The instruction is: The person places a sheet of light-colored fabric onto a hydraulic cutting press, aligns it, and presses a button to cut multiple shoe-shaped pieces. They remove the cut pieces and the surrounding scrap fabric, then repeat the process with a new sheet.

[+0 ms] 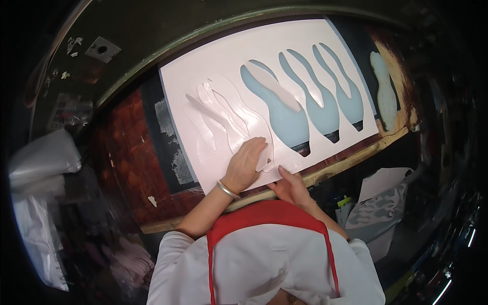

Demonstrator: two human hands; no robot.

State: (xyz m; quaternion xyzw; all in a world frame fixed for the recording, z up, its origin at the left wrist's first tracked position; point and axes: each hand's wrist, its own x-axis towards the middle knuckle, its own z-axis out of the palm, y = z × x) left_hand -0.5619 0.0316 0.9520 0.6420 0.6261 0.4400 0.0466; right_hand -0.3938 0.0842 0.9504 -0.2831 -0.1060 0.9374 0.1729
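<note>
A pale pink sheet (203,66) lies across the work surface, with several wavy, sole-like shapes cut through it. At its left part, loose pink cut pieces (229,119) overlap, some with curled or raised edges. My left hand (244,163), with a silver bangle at the wrist, rests on these pieces near the front edge. Its fingers are stretched out side by side; its thumb is hidden. At the sheet's near edge, my right hand (293,189) has its thumb on top and its fingers partly beneath, gripping the pink material. Bluish backing (284,119) shows through the openings.
A worn pale sole-shaped template (384,91) lies at the right end of the surface. A wooden rail (351,158) runs along the front. Cut scrap sheets (378,208) hang at lower right. Clear plastic bags (43,162) are at far left. A dark green machine body (132,48) stands behind.
</note>
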